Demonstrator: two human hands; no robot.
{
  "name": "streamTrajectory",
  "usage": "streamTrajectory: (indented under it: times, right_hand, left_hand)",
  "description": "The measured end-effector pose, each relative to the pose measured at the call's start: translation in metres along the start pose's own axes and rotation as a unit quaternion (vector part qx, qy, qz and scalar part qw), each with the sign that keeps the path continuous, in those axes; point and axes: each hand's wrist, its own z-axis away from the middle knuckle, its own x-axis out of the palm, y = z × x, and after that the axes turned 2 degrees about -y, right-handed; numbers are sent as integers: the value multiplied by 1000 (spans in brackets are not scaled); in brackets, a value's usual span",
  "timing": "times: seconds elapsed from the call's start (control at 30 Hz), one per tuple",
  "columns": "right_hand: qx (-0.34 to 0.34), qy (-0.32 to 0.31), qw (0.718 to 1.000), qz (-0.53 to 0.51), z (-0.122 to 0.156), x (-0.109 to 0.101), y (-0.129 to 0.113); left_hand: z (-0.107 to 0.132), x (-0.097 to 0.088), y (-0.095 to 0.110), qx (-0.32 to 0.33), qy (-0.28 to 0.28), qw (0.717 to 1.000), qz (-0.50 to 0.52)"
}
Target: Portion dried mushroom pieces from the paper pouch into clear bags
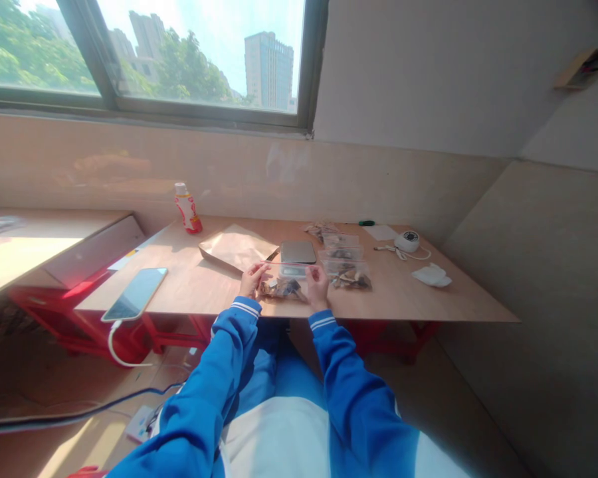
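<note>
Widest passage: bare table (408, 307) right of the row of bags (351, 275), as far as the tissue (432, 275). Second lane at left, between phone (135, 292) and paper bag (239, 247); upright bottle (187, 211) at its back. Scale (299, 252) tightly flanked: paper bag left, row right. Front approach to it blocked by left hand (252, 279), right hand (317, 285) and held bag (282, 288). Wall (379, 179) bounds the rear. Phone cord (112, 345) droops off the front-left edge.
</note>
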Motion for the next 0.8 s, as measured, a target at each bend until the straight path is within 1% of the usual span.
streamTrajectory:
  times: [0.23,0.33,0.47,0.6,0.8]
  right_hand:
    - [55,-79,995,-34,2,0,3]
    - [64,-96,993,-37,3,0,2]
    - [55,-90,994,-36,3,-1,0]
    - [30,-83,996,-24,4,0,-3]
    - [-12,-48,999,1,7,1,-5]
  left_hand:
    - [-1,-3,-1,7,-13,999,-36]
    - [-1,-4,-2,12,-15,999,-50]
    - [0,-3,-1,18,-21,998,-48]
    - [0,-2,-2,23,-24,999,-41]
    - [1,-1,-3,24,-23,998,-49]
